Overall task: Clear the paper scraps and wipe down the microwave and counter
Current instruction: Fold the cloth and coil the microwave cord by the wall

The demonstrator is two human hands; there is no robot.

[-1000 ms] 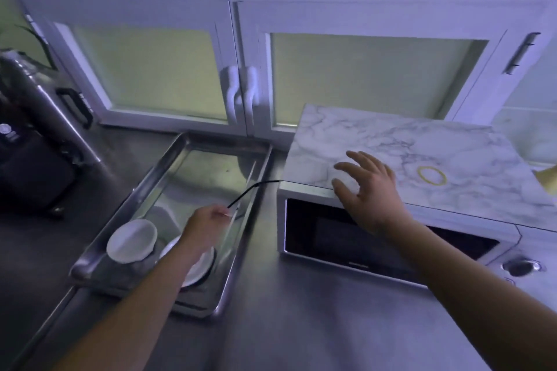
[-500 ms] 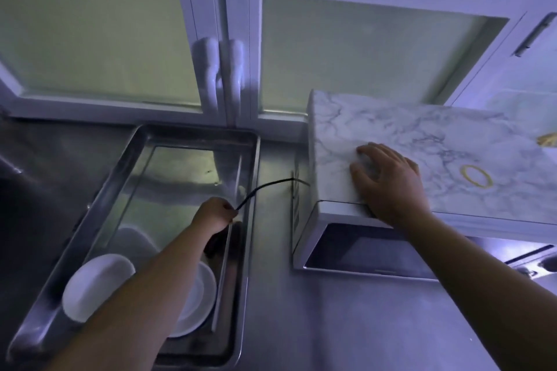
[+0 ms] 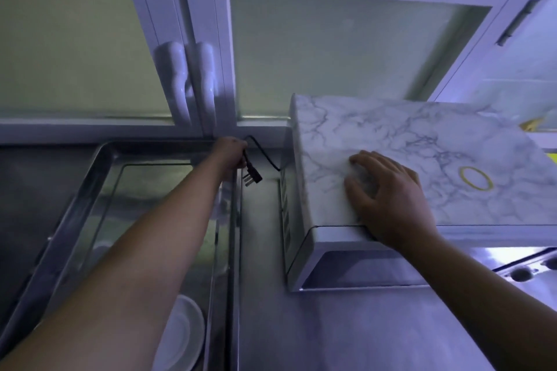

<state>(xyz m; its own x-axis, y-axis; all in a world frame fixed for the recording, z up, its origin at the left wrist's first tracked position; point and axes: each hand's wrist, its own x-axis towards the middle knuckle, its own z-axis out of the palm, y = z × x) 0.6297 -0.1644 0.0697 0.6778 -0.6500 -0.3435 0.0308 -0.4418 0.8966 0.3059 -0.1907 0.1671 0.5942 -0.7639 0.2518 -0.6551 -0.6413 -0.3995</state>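
The microwave [image 3: 391,135] has a marble-patterned top and stands on the steel counter [image 3: 316,334] at the right. My right hand [image 3: 388,199] lies on its top near the front left corner, fingers spread and lightly bent. My left hand [image 3: 230,152] reaches to the back of the counter and grips the black power cord [image 3: 268,156] just behind its plug [image 3: 251,179], which hangs free with its prongs showing. The cord runs to the microwave's left side. No paper scraps show.
A steel tray [image 3: 99,178] fills the counter's left and holds a white plate [image 3: 180,337] near the front. A yellow rubber band [image 3: 475,182] lies on the microwave top. Cabinet doors with white handles [image 3: 187,81] rise behind. Stove knobs [image 3: 521,272] sit at the right edge.
My left hand moved from over the tray to the back of the counter, taking the cord and plug with it. My right hand settled onto the microwave top. The camera moved closer.
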